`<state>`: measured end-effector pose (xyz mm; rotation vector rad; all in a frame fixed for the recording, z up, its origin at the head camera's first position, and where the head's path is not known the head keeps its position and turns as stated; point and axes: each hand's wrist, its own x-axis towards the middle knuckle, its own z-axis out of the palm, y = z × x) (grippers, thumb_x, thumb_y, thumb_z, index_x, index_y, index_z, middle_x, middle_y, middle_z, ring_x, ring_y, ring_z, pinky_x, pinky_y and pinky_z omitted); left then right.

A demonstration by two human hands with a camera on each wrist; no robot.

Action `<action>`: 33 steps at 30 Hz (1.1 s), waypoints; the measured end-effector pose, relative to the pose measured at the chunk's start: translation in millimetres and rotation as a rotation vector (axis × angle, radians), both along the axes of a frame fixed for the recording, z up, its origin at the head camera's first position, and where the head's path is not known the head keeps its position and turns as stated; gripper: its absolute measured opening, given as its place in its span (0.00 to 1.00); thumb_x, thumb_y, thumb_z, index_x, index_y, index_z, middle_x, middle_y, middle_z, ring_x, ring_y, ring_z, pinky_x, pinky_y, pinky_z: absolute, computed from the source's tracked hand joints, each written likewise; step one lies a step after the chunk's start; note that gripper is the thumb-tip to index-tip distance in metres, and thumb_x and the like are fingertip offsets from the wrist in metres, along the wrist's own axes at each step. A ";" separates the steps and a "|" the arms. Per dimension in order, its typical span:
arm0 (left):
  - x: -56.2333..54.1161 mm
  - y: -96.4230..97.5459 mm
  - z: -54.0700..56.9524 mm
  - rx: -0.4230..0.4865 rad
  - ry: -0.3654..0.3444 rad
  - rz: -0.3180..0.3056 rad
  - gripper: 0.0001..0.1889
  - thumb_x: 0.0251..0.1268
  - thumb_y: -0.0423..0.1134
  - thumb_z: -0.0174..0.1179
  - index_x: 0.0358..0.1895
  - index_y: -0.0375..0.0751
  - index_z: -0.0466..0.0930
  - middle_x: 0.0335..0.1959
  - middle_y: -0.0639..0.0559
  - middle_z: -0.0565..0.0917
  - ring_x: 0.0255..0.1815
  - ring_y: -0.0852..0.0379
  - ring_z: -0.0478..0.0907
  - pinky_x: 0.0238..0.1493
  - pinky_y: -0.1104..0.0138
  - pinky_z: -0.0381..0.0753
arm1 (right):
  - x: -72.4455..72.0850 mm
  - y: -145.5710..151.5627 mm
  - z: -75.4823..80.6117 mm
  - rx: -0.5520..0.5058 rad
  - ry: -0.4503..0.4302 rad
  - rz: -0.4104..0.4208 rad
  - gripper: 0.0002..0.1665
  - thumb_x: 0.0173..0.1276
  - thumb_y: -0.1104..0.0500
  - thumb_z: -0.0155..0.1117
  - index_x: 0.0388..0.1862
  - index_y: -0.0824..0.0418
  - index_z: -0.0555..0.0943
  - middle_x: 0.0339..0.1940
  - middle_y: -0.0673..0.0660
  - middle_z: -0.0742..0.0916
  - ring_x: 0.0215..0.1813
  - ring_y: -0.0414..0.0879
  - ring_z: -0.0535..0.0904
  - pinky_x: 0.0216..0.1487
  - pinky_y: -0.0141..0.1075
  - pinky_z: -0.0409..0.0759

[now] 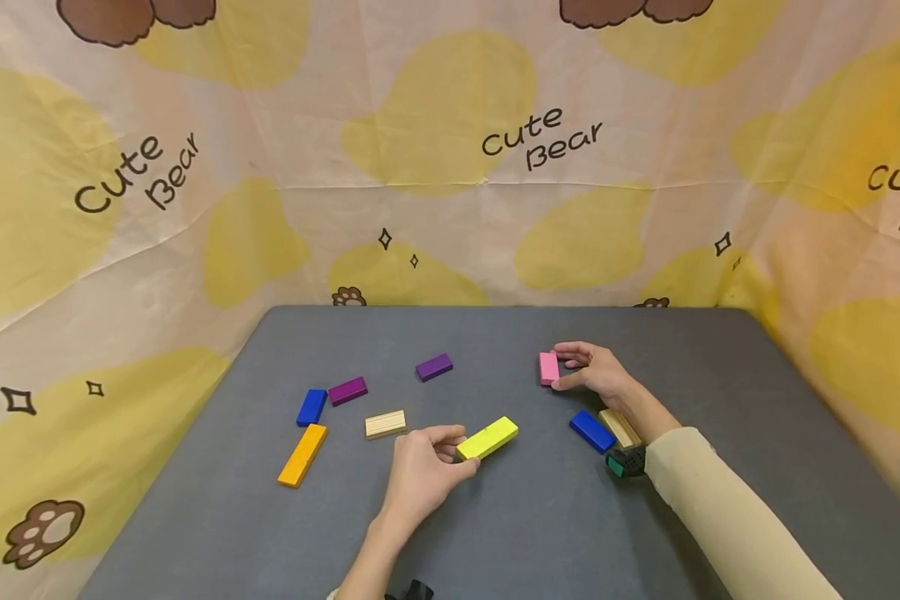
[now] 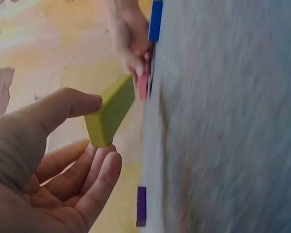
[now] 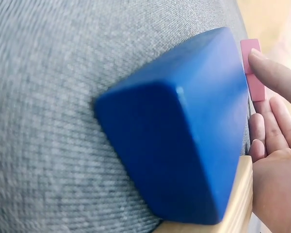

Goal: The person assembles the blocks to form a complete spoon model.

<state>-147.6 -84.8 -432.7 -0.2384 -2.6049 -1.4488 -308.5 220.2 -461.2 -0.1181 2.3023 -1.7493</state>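
My left hand [image 1: 425, 471] pinches one end of a yellow-green wooden block [image 1: 487, 438] between thumb and fingers. In the left wrist view that block [image 2: 111, 110] is held above the grey table. Farther back on the right, my right hand [image 1: 598, 372] has its thumb and fingertips at the two ends of a pink block [image 1: 548, 368]. The right wrist view shows the thumb on the pink block [image 3: 252, 70], with fingers at its other end. Below the right wrist lie a blue block [image 1: 592, 431] and a plain wood block [image 1: 619, 428], side by side.
On the left of the table [image 1: 217, 517] lie an orange block [image 1: 302, 456], a blue block [image 1: 311, 407] and a magenta-purple block [image 1: 347, 391]. A plain wood block [image 1: 386, 424] is near the left hand, with a purple block [image 1: 434, 367] behind. A printed cloth [image 1: 435, 225] hangs around the table.
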 end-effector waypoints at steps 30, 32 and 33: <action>-16.1 -15.3 -6.8 -0.055 -0.247 -0.350 0.39 0.40 0.36 0.81 0.61 0.35 0.75 0.57 0.46 0.78 0.34 0.59 0.83 0.37 0.66 0.80 | 2.6 -2.6 0.5 0.005 -0.007 0.003 0.45 0.49 0.67 0.81 0.68 0.63 0.73 0.64 0.61 0.77 0.64 0.57 0.67 0.67 0.52 0.60; -26.2 -20.5 -5.2 -0.055 -0.264 -0.453 0.43 0.41 0.33 0.81 0.67 0.38 0.71 0.65 0.47 0.73 0.38 0.57 0.84 0.39 0.66 0.80 | 2.6 -2.0 0.7 0.011 -0.007 -0.001 0.45 0.49 0.67 0.81 0.67 0.63 0.73 0.64 0.61 0.77 0.64 0.57 0.67 0.67 0.52 0.60; -31.7 -22.0 -5.0 -0.058 -0.274 -0.509 0.45 0.42 0.31 0.80 0.69 0.40 0.69 0.68 0.49 0.69 0.40 0.56 0.83 0.40 0.66 0.81 | 2.5 -1.5 0.8 0.014 -0.007 -0.003 0.45 0.49 0.68 0.80 0.67 0.63 0.73 0.64 0.61 0.77 0.64 0.57 0.67 0.67 0.52 0.60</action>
